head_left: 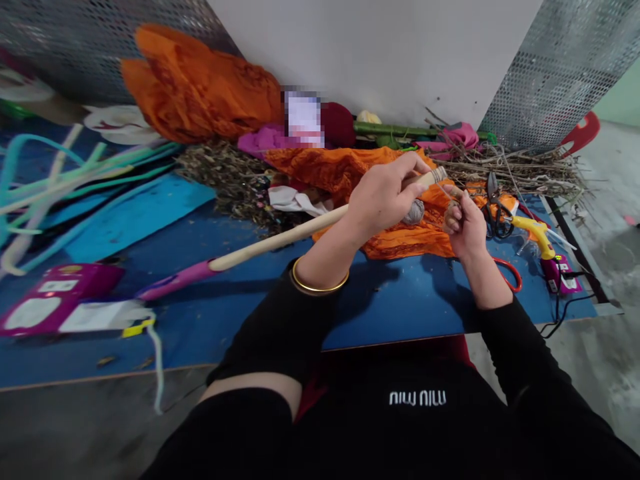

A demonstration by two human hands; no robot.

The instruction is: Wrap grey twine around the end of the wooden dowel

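A long pale wooden stick (280, 239) runs from a pink sleeve (183, 279) at the left up to the right. Near its upper end my left hand (383, 193) is closed around it. Dark cord is wound around that tip. My right hand (465, 220), fingers curled, pinches a thin cord that leads to the tip. A ball of grey yarn (414, 212) lies below the stick on orange cloth (390, 245).
Black-handled shears (494, 193), a yellow glue gun (534, 232) and a purple box (560, 275) are at the right. Dry twigs (530, 167) line the back. Coloured tubes (55, 180) and another purple box (45, 300) are at the left.
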